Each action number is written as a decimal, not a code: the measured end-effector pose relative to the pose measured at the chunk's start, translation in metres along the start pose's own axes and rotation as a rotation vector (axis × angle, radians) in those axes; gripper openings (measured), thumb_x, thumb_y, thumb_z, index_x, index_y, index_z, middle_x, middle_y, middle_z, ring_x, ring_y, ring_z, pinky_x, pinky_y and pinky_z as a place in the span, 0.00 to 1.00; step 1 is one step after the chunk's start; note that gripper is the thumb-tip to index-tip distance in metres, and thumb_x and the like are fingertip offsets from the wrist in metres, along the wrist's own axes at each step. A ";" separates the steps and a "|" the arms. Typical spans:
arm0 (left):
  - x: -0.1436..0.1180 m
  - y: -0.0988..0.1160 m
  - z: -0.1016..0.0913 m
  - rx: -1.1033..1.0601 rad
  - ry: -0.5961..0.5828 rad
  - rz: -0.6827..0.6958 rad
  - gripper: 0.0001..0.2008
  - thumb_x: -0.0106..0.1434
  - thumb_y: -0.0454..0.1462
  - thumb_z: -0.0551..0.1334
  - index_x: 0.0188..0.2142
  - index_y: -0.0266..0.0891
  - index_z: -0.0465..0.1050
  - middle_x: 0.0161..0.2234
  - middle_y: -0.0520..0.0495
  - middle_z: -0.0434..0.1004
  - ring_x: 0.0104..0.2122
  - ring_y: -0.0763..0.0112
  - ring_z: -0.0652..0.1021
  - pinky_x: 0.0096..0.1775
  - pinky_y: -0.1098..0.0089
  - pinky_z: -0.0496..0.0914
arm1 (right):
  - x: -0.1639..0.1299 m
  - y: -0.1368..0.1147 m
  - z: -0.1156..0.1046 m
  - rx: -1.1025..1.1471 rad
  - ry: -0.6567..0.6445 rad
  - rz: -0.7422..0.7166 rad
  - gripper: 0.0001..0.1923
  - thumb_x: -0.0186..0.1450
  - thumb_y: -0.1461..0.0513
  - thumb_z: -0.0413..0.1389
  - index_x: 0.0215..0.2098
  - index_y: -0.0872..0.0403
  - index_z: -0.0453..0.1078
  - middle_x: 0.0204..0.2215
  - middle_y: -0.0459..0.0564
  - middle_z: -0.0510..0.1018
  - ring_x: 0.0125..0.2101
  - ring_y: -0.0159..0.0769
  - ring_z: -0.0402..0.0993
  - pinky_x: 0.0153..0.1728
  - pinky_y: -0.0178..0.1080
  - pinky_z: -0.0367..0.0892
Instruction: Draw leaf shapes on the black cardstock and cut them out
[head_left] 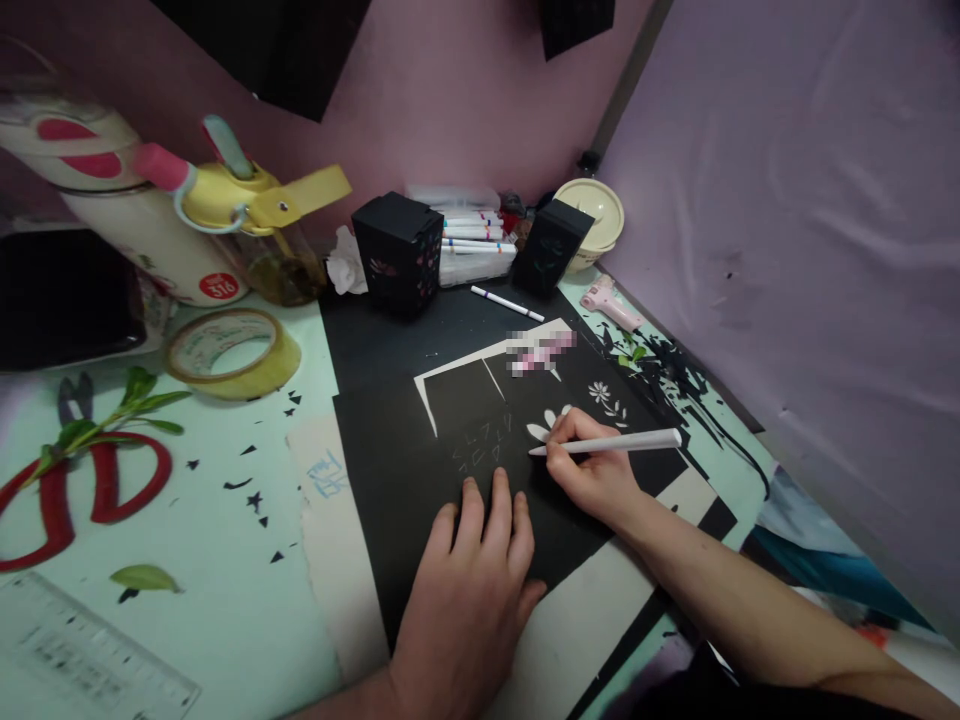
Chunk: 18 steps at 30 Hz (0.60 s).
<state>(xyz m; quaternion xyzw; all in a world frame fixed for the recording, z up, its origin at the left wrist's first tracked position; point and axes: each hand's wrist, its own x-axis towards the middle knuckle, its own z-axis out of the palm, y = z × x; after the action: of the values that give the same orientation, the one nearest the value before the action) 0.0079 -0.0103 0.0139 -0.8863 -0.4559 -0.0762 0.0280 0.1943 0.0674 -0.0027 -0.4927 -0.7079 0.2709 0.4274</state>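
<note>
Black paper (420, 520) lies on the table, with faint angular lines drawn on it and white flower and leaf shapes (600, 393) showing at its right. My left hand (472, 580) rests flat on this paper, fingers spread, below the faint lines. My right hand (592, 470) grips a slim white pen-shaped tool (637, 440) between thumb and fingers. The tool's pointed tip is at the paper, beside the white petals (538, 432). Whether the tip is a nib or a blade is too small to tell.
Left are red-handled scissors (131, 480), a tape roll (232, 350), a clear ruler (82, 650) and leaves. Black boxes (401, 255), a marker (506, 303) and bottles (150, 230) stand or lie at the back. Black scraps (675, 385) and a pink glue gun (611, 303) are on the right.
</note>
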 end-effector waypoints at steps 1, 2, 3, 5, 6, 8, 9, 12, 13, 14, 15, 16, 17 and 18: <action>0.000 0.000 0.000 0.000 0.000 0.000 0.32 0.63 0.54 0.62 0.59 0.35 0.70 0.61 0.35 0.67 0.54 0.43 0.72 0.47 0.52 0.69 | 0.000 0.000 0.000 -0.001 0.000 0.003 0.10 0.59 0.67 0.55 0.23 0.51 0.59 0.22 0.43 0.69 0.23 0.32 0.66 0.25 0.37 0.61; 0.000 0.000 0.000 0.001 0.003 -0.001 0.32 0.63 0.54 0.62 0.59 0.35 0.70 0.61 0.35 0.67 0.54 0.43 0.72 0.47 0.52 0.69 | 0.000 0.000 0.000 -0.002 0.001 0.006 0.10 0.59 0.67 0.55 0.23 0.51 0.59 0.21 0.43 0.69 0.23 0.32 0.66 0.25 0.37 0.61; 0.000 0.000 -0.001 0.000 0.001 -0.002 0.32 0.63 0.54 0.61 0.58 0.35 0.71 0.61 0.35 0.68 0.54 0.43 0.72 0.47 0.52 0.69 | 0.000 0.000 0.000 -0.004 0.002 0.008 0.10 0.59 0.67 0.55 0.23 0.51 0.59 0.21 0.43 0.69 0.23 0.32 0.66 0.25 0.37 0.61; -0.001 0.000 -0.001 0.000 -0.002 -0.001 0.31 0.63 0.54 0.61 0.58 0.36 0.71 0.61 0.35 0.68 0.54 0.44 0.72 0.47 0.52 0.69 | 0.000 0.000 0.000 -0.008 0.006 0.008 0.10 0.59 0.67 0.55 0.23 0.51 0.59 0.21 0.42 0.68 0.22 0.32 0.65 0.24 0.37 0.60; -0.002 0.000 -0.002 0.000 -0.004 0.000 0.31 0.63 0.54 0.61 0.58 0.35 0.71 0.61 0.35 0.68 0.54 0.44 0.72 0.47 0.52 0.69 | 0.001 0.000 0.000 -0.012 0.007 0.007 0.10 0.59 0.67 0.55 0.23 0.50 0.59 0.21 0.42 0.68 0.22 0.32 0.64 0.24 0.37 0.60; -0.002 0.000 -0.002 0.003 -0.007 0.001 0.31 0.63 0.54 0.61 0.58 0.35 0.71 0.61 0.34 0.68 0.54 0.44 0.72 0.46 0.52 0.69 | 0.001 0.000 0.001 -0.021 0.008 -0.001 0.10 0.59 0.67 0.55 0.23 0.51 0.59 0.20 0.42 0.67 0.22 0.32 0.64 0.24 0.37 0.59; -0.002 0.000 -0.001 0.005 -0.009 0.002 0.31 0.63 0.53 0.61 0.58 0.35 0.71 0.61 0.34 0.68 0.54 0.44 0.72 0.46 0.52 0.69 | 0.001 0.000 0.000 -0.023 0.008 -0.003 0.10 0.58 0.67 0.55 0.23 0.51 0.60 0.20 0.42 0.67 0.22 0.32 0.64 0.25 0.37 0.59; -0.002 0.000 0.000 0.008 -0.010 0.003 0.31 0.64 0.53 0.61 0.58 0.35 0.71 0.61 0.34 0.67 0.54 0.44 0.72 0.46 0.52 0.70 | 0.001 0.000 0.000 0.033 0.061 0.006 0.10 0.59 0.67 0.55 0.23 0.50 0.59 0.20 0.42 0.66 0.22 0.32 0.63 0.25 0.37 0.59; -0.002 0.000 0.001 0.009 -0.011 0.003 0.31 0.64 0.53 0.61 0.58 0.35 0.71 0.61 0.34 0.67 0.54 0.44 0.72 0.46 0.52 0.70 | 0.001 0.000 -0.001 0.070 0.100 0.009 0.10 0.59 0.67 0.55 0.23 0.50 0.59 0.20 0.41 0.66 0.22 0.31 0.63 0.25 0.37 0.59; -0.001 0.000 0.001 0.009 -0.011 0.003 0.31 0.64 0.53 0.61 0.58 0.35 0.70 0.61 0.34 0.67 0.54 0.44 0.72 0.46 0.53 0.70 | 0.002 -0.001 -0.001 0.109 0.145 0.010 0.11 0.60 0.67 0.55 0.23 0.50 0.59 0.20 0.41 0.66 0.21 0.31 0.62 0.25 0.37 0.59; -0.001 0.000 0.002 0.009 -0.010 0.002 0.31 0.63 0.53 0.61 0.59 0.35 0.70 0.61 0.34 0.67 0.53 0.44 0.73 0.46 0.53 0.71 | 0.002 -0.001 -0.002 0.141 0.186 0.007 0.11 0.61 0.66 0.54 0.23 0.50 0.59 0.19 0.41 0.66 0.21 0.31 0.62 0.25 0.37 0.58; -0.001 0.001 0.002 0.010 -0.009 0.000 0.31 0.63 0.53 0.62 0.59 0.35 0.71 0.61 0.34 0.68 0.53 0.44 0.73 0.46 0.53 0.71 | 0.002 -0.001 -0.003 0.162 0.220 0.002 0.11 0.61 0.66 0.54 0.24 0.50 0.59 0.19 0.41 0.66 0.21 0.31 0.62 0.25 0.37 0.59; -0.001 0.001 0.001 0.012 -0.006 -0.003 0.31 0.63 0.53 0.62 0.58 0.35 0.71 0.61 0.34 0.68 0.53 0.44 0.73 0.47 0.53 0.71 | 0.003 0.000 -0.004 0.170 0.243 -0.003 0.11 0.62 0.65 0.54 0.24 0.50 0.59 0.20 0.41 0.66 0.21 0.31 0.62 0.25 0.37 0.59; -0.001 0.001 0.001 0.014 -0.001 -0.005 0.31 0.63 0.53 0.62 0.58 0.35 0.71 0.61 0.34 0.68 0.53 0.44 0.73 0.47 0.53 0.72 | 0.003 0.000 -0.004 0.168 0.258 -0.006 0.10 0.62 0.65 0.54 0.24 0.50 0.60 0.20 0.42 0.67 0.21 0.31 0.63 0.26 0.37 0.59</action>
<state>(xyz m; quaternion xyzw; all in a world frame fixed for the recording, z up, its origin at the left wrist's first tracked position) 0.0087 -0.0116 0.0128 -0.8850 -0.4587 -0.0725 0.0337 0.1976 0.0703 0.0006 -0.4837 -0.6235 0.2622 0.5555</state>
